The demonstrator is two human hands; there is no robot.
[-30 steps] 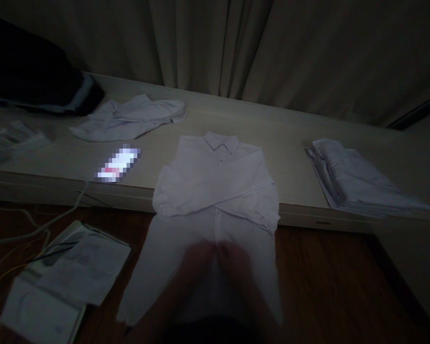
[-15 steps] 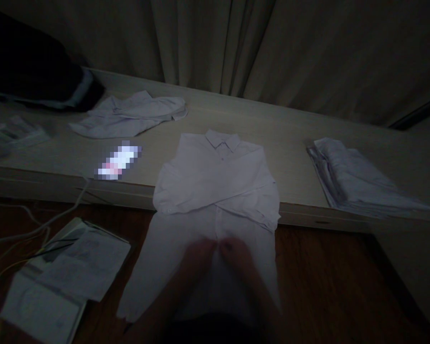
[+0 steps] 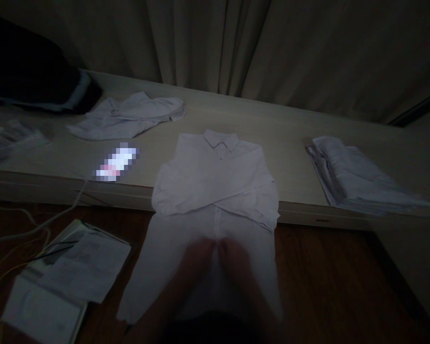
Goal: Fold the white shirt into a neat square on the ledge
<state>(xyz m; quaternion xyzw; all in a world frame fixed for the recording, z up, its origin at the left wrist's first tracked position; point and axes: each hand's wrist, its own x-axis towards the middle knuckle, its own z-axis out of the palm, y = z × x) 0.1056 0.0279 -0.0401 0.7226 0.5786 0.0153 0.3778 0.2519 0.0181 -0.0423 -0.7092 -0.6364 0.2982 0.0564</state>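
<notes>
White collared cloth shirt (image 3: 217, 181), sleeves (image 3: 186, 205) crossed, unmoved since a second ago; left hand (image 3: 198, 254) and right hand (image 3: 234, 255) still curled closed, seemingly pinching its placket (image 3: 217, 220); work apparently lingers there.

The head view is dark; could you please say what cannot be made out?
In the head view:
Exact hold of the left hand and right hand: blurred, too dim.
Lower middle edge of the white shirt: hidden by the dark shape below.
Screen of the phone-like device: pixelated.
Writing on the papers, if any: too blurred.
Left end of the dark bundle: cut off by the edge.
</notes>
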